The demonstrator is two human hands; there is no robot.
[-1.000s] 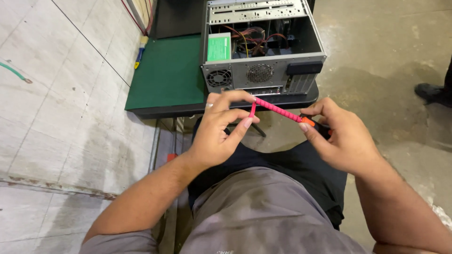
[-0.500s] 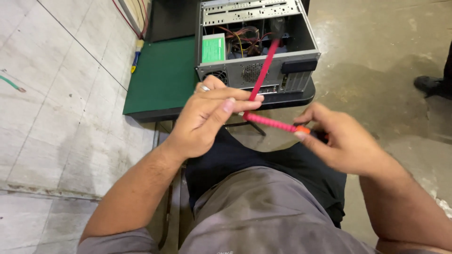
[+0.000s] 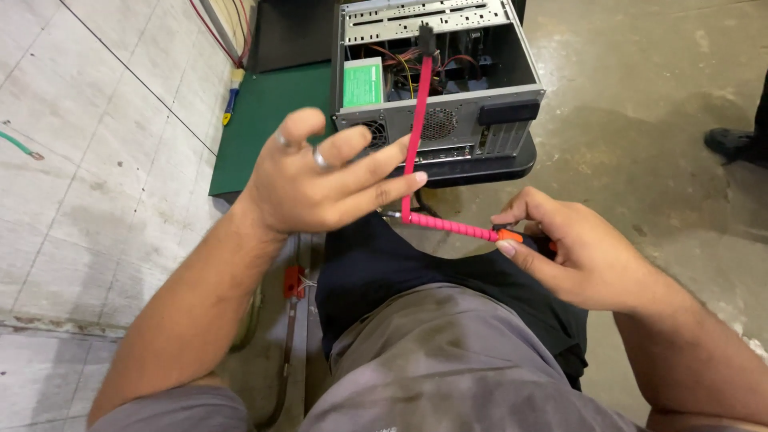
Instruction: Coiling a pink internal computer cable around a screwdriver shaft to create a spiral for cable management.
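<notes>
Concrete floor under an open computer case (image 3: 448, 96) on a green mat (image 3: 264, 120); before it, right hand (image 3: 584, 260) pinches a pink cable (image 3: 416, 136), left hand (image 3: 320, 180) spread open, touching it.

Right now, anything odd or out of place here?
The open computer case overhangs the near edge of the green-topped table. A flat red cable bends sharply near the left hand; the right hand pinches its wrapped end. No visible damage.
</notes>
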